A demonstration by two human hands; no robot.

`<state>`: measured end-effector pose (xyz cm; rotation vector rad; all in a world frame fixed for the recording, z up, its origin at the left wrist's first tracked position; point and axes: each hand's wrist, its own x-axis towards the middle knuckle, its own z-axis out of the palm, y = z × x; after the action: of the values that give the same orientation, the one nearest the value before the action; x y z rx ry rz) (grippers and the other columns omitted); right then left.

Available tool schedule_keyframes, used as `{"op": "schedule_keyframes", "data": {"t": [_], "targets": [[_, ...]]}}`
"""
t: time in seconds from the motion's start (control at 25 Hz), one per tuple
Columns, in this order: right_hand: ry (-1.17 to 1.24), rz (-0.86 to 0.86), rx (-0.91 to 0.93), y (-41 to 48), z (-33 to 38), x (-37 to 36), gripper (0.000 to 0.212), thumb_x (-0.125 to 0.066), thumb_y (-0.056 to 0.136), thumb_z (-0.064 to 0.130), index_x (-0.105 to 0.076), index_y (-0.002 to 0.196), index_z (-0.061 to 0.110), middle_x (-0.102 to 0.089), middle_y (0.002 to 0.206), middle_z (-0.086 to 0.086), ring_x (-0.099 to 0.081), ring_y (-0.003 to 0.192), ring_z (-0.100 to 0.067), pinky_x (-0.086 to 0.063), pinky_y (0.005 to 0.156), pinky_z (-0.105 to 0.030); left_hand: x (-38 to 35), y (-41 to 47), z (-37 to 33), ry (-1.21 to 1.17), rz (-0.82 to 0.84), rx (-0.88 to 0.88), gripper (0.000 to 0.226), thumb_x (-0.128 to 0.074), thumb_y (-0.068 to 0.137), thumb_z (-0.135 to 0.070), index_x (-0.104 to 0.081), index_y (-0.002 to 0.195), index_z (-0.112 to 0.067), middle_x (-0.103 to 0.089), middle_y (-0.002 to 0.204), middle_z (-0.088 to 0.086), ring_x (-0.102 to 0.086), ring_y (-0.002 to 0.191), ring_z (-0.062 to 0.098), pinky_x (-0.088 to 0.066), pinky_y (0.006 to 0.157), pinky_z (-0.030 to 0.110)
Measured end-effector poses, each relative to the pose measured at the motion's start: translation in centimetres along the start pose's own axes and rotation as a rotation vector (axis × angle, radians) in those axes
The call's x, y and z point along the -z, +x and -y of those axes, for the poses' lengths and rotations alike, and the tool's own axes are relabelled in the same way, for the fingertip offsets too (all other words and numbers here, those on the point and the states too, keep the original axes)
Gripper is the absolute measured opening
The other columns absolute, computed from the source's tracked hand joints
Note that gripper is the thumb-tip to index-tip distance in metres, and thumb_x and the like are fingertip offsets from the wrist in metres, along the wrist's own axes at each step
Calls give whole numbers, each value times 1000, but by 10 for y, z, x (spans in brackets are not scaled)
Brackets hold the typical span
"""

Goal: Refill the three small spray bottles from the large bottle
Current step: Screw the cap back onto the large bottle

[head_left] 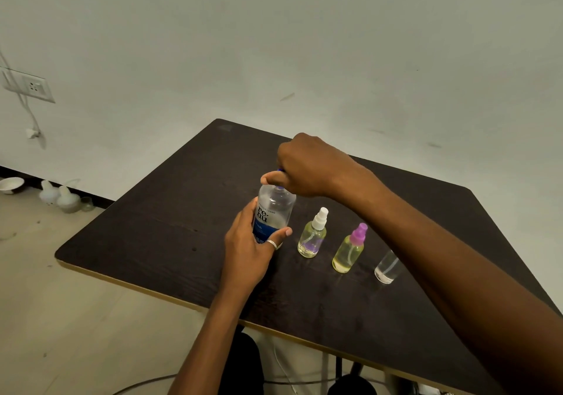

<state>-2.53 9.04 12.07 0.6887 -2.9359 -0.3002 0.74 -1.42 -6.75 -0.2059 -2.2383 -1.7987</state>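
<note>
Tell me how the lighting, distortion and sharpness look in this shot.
Head view: dim, greenish, even light; wide-angle bending curves the table edges; the large bottle shows small glints, its label readable; the right forearm darkens toward the corner and hides the top of the clear spray bottle; floor clutter far left is soft.

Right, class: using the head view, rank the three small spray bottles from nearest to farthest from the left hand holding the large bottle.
1. White-capped spray bottle: just right of the left hand and the large bottle.
2. Pink-capped spray bottle: middle of the row, further right.
3. Clear spray bottle: far right, its top hidden behind the right forearm.
</note>
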Motion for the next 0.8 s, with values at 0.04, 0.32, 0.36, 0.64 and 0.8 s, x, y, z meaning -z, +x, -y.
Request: {"op": "schedule_keyframes", "data": {"t": [0.04, 0.32, 0.36, 0.64, 0.8], "targets": [[-22, -19, -15, -2, 3, 0, 55, -50, 94, 55, -33, 57, 17, -39, 55, 2, -38, 50, -9, -25, 49, -22, 0, 0, 0, -1, 0, 3, 80, -80, 76, -44, -42, 144, -27, -52, 140, -10, -46, 125, 0, -38, 83, 0], [-128, -200, -135, -5, 7, -17, 57, -31, 100, 54, -32, 55, 19, -38, 55, 1, -41, 51, -13, -30, 49, -25, -2, 1, 3, -29, -9, -9, 79, -82, 74, -41, -44, 142, -29, -55, 137, -10, -52, 126, 7, -49, 101, 26], [-118, -218, -150, -6, 7, -18, 59, -28, 99, 56, -32, 54, 19, -39, 54, 1, -43, 51, -14, -34, 50, -26, -2, 2, 3, -33, -9, -12, 78, -82, 74, -41, -45, 142, -29, -55, 136, -11, -53, 126, 7, -49, 100, 26], [181, -207, -93, -13, -3, -20, 60, -30, 95, 63, -68, 79, 20, -65, 75, 3, -59, 68, -12, -53, 67, -34, 1, 1, 2, -65, -2, -17, 74, -83, 74, -40, -48, 139, -31, -58, 130, -14, -56, 120, 3, -49, 93, 18], [203, 26, 106, -14, -14, -5, 33, -60, 94, 24, -63, 126, 19, -63, 126, 1, -58, 111, -16, -47, 92, -27, 0, 1, 0, -52, -2, -10, 75, -83, 74, -39, -47, 139, -31, -57, 132, -14, -55, 120, 3, -47, 90, 13]]}}
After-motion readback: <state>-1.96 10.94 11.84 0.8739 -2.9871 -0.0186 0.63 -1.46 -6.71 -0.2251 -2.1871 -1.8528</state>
